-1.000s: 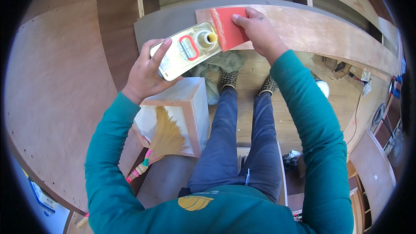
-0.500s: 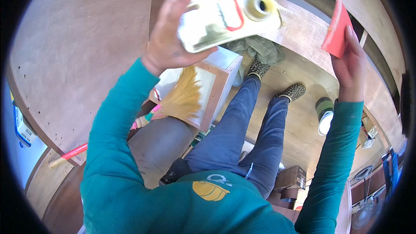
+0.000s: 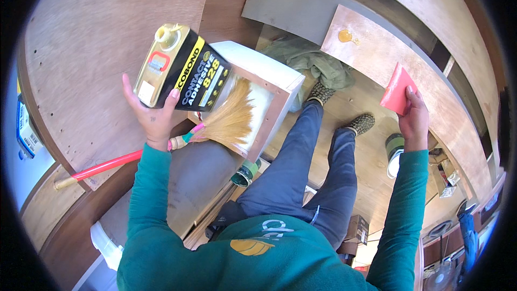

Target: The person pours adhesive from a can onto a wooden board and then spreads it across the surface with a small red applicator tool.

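My left hand (image 3: pixel 153 116) grips a gold and black adhesive can (image 3: pixel 180 70) with a spout on top, held upright out to my left over a plywood sheet. My right hand (image 3: pixel 413 121) holds a flat red plastic spreader (image 3: pixel 397 89) by its lower edge, near a brown board (image 3: pixel 377 48). A small amber puddle of glue (image 3: pixel 346 35) lies on that board's far end. Both arms wear teal sleeves.
A straw broom (image 3: pixel 229 121) with a red handle (image 3: pixel 102 168) leans in a white open box (image 3: pixel 269 83). A green cloth (image 3: pixel 309 59) lies by my feet. A round tin (image 3: pixel 394 153) stands on the floor at right. A grey panel (image 3: pixel 291 2) lies beyond.
My left hand has swung the can down and left, turning it upright. My right hand with the spreader has dropped lower at the right. A glue puddle now shows on the board.
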### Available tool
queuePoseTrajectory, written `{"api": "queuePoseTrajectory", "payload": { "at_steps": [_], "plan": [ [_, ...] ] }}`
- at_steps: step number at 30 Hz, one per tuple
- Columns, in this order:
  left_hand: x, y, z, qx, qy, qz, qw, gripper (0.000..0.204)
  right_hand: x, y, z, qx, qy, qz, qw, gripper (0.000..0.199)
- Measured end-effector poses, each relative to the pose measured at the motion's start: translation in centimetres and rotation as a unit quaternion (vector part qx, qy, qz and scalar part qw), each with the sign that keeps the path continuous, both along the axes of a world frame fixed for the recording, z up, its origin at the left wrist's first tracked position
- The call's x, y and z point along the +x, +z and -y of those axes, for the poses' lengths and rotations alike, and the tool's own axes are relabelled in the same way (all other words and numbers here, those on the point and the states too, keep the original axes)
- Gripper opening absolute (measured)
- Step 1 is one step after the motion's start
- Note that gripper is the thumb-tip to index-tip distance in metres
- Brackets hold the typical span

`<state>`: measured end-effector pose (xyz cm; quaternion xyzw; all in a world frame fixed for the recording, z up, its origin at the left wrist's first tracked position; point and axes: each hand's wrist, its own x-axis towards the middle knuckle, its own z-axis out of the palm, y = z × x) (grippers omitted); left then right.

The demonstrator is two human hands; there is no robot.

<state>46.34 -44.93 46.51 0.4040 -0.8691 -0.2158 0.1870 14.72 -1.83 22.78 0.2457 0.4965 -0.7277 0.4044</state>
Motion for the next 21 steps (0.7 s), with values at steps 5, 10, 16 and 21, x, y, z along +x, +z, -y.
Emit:
{"api": "queuePoseTrajectory", "payload": {
  "at_steps": [5, 10, 16, 21],
  "plan": [
    [4.5, -2.0, 2.5, -0.014, 0.035, -0.007, 0.999, 0.111, 0.1, -0.2, 1.3, 0.024, 0.033, -0.023, 0.999, 0.029],
    [7.7, -2.0, 2.1, -0.050, 0.034, 0.049, 0.997, 0.108, 0.2, -1.0, 2.5, 0.028, 0.053, -0.022, 0.998, 0.029],
    [13.4, -2.4, 2.5, -0.006, 0.036, 0.096, 0.995, 0.101, 1.4, -2.4, 3.6, 0.034, 0.070, -0.015, 0.997, 0.030],
    [15.9, -4.1, 0.6, -0.001, 0.067, 0.079, 0.995, 0.102, 2.5, -2.0, 4.4, 0.039, 0.075, -0.003, 0.996, 0.029]
  ]
}}
